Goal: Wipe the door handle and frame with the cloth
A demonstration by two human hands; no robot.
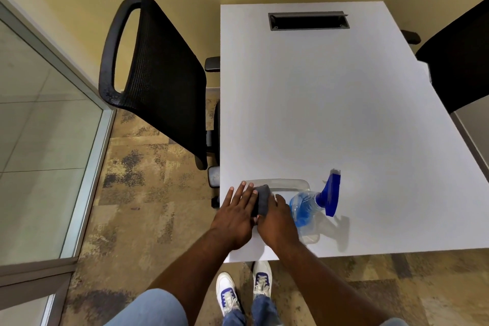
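Both hands on cloth (262, 202): left hand (234, 219) fingers flat, spread; right hand (277, 219) fingers curled round it, so pinch w/ right, lift clear of tray (291, 183) ahead of fingertips.

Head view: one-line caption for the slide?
Both hands, left hand and right hand, gather a grey cloth on a white table, beside a blue spray bottle.

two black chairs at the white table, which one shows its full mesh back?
The black mesh office chair at the table's left edge, beside the glass partition. The other black chair, at the right edge, is cut off by the frame.
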